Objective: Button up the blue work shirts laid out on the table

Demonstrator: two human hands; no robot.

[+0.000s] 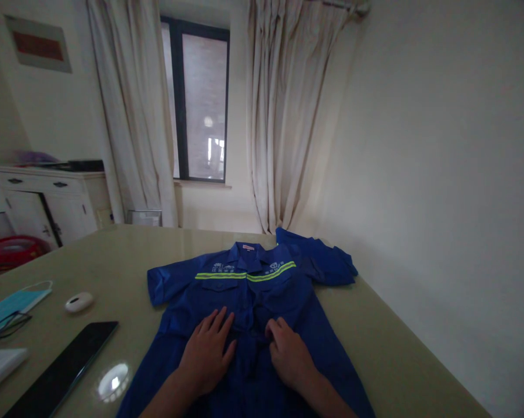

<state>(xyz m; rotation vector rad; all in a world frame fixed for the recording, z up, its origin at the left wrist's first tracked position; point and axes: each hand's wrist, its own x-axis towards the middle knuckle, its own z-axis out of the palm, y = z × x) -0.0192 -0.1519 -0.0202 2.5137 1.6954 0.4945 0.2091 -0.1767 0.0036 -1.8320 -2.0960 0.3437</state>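
Blue shirt [248,325] beneath splayed left hand [207,353] and curled right hand [290,355], the latter's grip unclear.

This is looking like a room in a home: pale curtains [277,116] are hanging on both sides of the far window [205,104], and a white cabinet [75,203] (drawers [38,183] above, doors [24,210] below) is standing at the far left, beyond a table [118,258].

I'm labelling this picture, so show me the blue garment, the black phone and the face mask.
Blue garment [249,331], head view: middle of its front.
Black phone [65,368], head view: middle of its dark face.
Face mask [15,305], head view: its light blue surface.
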